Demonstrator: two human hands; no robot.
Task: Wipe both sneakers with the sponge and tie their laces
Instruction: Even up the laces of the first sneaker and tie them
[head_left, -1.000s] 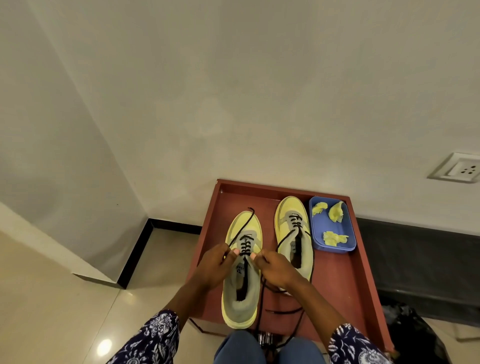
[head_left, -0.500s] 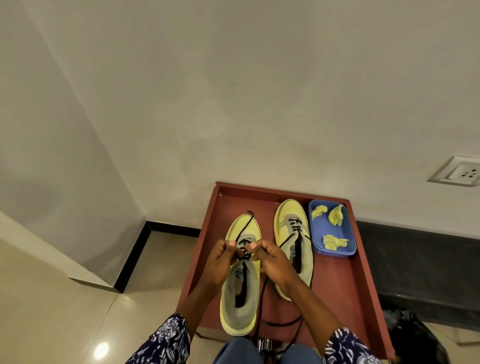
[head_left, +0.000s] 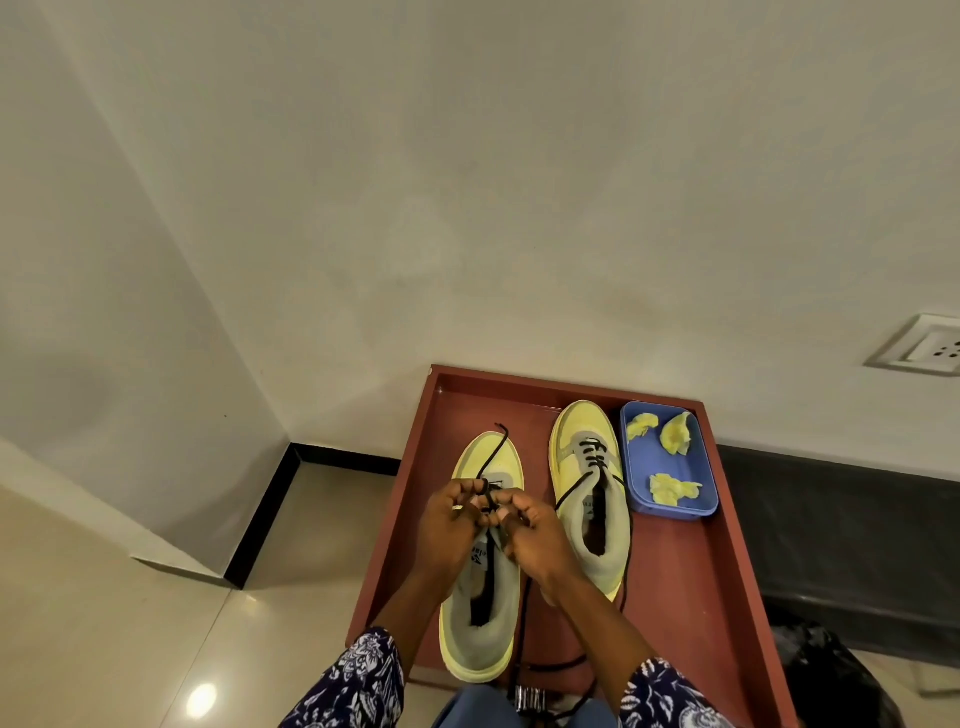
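Observation:
Two yellow and grey sneakers stand side by side on a red-brown tray table (head_left: 685, 582), toes toward the wall. Over the left sneaker (head_left: 480, 618) my left hand (head_left: 451, 525) and my right hand (head_left: 535, 535) meet, each pinching its black lace (head_left: 491, 457) above the tongue. One lace end runs up over the toe. The right sneaker (head_left: 589, 499) stands untouched, its black lace hanging loose down its side onto the tray. Yellow sponge pieces (head_left: 672, 488) lie in a blue dish (head_left: 701, 506) beside it.
The tray table stands against a white wall, with a wall corner and black skirting (head_left: 270, 509) to the left. A wall socket (head_left: 930, 345) is at the right. A dark bag (head_left: 826, 670) sits on the floor at the lower right. My knees are under the table's near edge.
My hands have come closer together over the left sneaker's tongue, drawing the lace in between them. The view has tilted up slightly. The right sneaker and the dish have not moved.

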